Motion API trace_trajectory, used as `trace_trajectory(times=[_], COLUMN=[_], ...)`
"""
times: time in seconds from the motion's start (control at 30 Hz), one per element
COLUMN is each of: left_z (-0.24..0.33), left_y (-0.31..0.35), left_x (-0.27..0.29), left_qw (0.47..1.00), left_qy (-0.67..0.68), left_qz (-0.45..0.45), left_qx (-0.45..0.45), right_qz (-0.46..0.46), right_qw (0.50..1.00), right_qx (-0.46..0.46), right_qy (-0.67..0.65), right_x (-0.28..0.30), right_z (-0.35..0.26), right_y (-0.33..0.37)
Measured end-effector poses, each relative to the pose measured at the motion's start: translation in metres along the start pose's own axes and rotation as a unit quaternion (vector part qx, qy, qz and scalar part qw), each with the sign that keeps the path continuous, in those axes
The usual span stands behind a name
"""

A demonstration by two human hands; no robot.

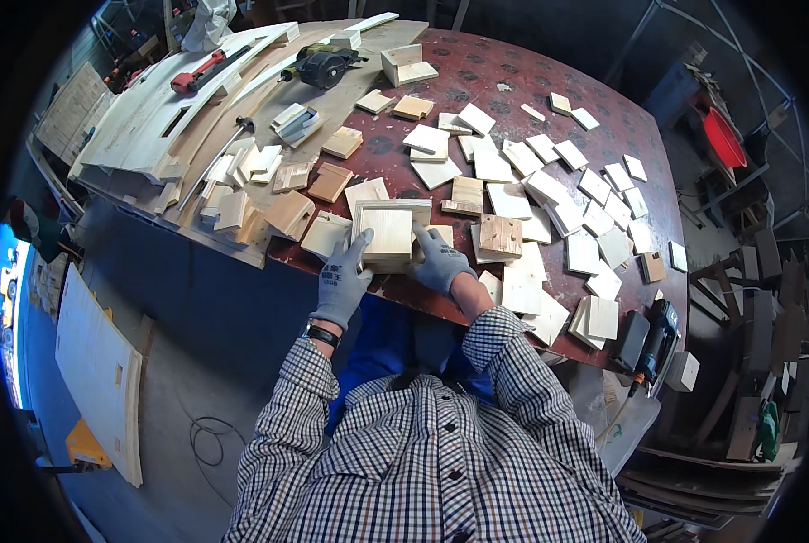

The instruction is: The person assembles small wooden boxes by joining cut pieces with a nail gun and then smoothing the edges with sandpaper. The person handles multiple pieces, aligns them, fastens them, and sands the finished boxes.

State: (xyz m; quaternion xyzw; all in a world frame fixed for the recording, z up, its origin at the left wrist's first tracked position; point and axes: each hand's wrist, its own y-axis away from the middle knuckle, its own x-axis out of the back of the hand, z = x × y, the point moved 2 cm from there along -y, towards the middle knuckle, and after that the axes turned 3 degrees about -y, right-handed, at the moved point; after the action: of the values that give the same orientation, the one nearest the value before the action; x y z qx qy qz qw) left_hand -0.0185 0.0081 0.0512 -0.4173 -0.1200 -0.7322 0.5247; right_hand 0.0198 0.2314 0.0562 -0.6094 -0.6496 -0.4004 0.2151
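Note:
At the table's near edge I grip a pale wooden box-like piece (389,234) with a square front face between both hands. My left hand (342,282), in a grey work glove, is closed on its left side. My right hand (441,263), gloved alike, is closed on its right side, the fingertips partly hidden behind the wood. The piece's upper edge looks like a raised rim, and its underside is hidden. Close by lie a brown-grained block (500,235) on the right, another small block (467,194) behind, and a pale square (326,233) beside my left hand.
Many loose wooden squares (564,217) cover the dark red table (504,81). Long boards (142,136) lie at the far left with a red tool (198,72), a dark power tool (325,65) and a hammer (219,154). A nail gun (655,344) rests at the right edge.

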Motion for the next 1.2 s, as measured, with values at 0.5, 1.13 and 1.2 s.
trace_trajectory(times=[0.5, 1.13, 1.2], left_z=[-0.001, -0.007, -0.004], left_y=[0.004, -0.011, -0.007], left_x=[-0.007, 0.021, 0.016], left_qw=[0.999, 0.993, 0.997], left_qy=[-0.008, -0.009, -0.023], left_qz=[0.028, -0.116, -0.072], left_qx=[-0.018, -0.034, -0.026], right_qz=[-0.001, 0.020, 0.013], right_qw=[0.999, 0.998, 0.995], right_qx=[0.005, 0.036, 0.053], right_qy=[-0.037, -0.056, -0.083], right_x=[0.004, -0.008, -0.008], right_z=[-0.001, 0.017, 0.019], right_y=[0.000, -0.012, -0.011])
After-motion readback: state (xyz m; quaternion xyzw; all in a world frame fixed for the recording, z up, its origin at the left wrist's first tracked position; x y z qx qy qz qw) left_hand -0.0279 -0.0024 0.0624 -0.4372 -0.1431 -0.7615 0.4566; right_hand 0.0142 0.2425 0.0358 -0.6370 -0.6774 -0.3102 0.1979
